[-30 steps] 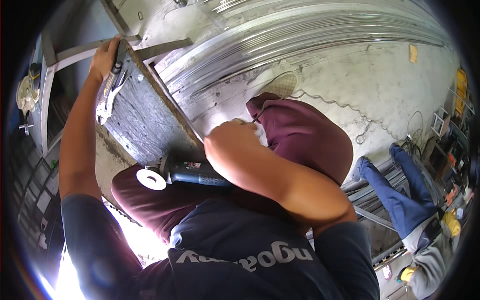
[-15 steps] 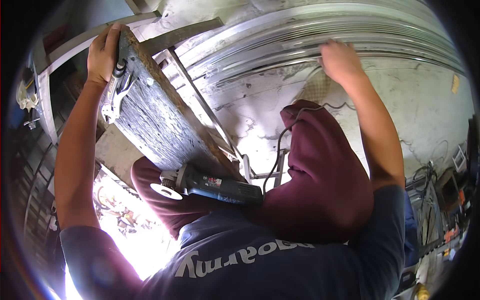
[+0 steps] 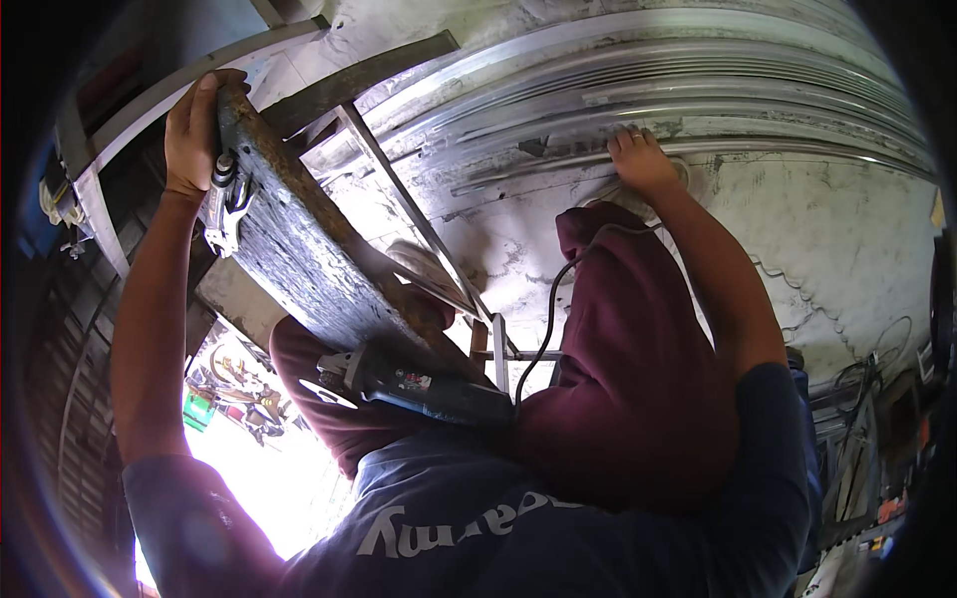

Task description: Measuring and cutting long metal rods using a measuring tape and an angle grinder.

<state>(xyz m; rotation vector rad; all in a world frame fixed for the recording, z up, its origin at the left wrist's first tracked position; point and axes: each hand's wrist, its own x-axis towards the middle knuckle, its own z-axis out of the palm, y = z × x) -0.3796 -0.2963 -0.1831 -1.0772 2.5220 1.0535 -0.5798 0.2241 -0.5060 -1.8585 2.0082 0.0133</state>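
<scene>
My left hand (image 3: 192, 140) grips the far end of a thick, worn wooden plank (image 3: 299, 239), its fingers over the edge. Just beside that hand, an adjustable wrench (image 3: 225, 227) lies on the plank with a small cylindrical metal piece (image 3: 223, 167) near it. An angle grinder (image 3: 429, 392) with a pale disc rests at the plank's near end, by my lap. Out on the floor to the right, my right hand (image 3: 643, 159) has its fingers bent over a thin shiny metal tube (image 3: 758, 147), the nearest of several long ones.
More long metal tubes and profiles (image 3: 698, 65) lie across the floor at the back. A metal frame (image 3: 399, 189) stands beside the plank. The grinder's cord (image 3: 550, 324) runs over my right leg. Cables and tools (image 3: 862, 399) are piled at the far right.
My right hand has moved left and nearer, down onto the thin tube, and is no longer blurred. My left hand stays at the plank's end. The view has shifted slightly.
</scene>
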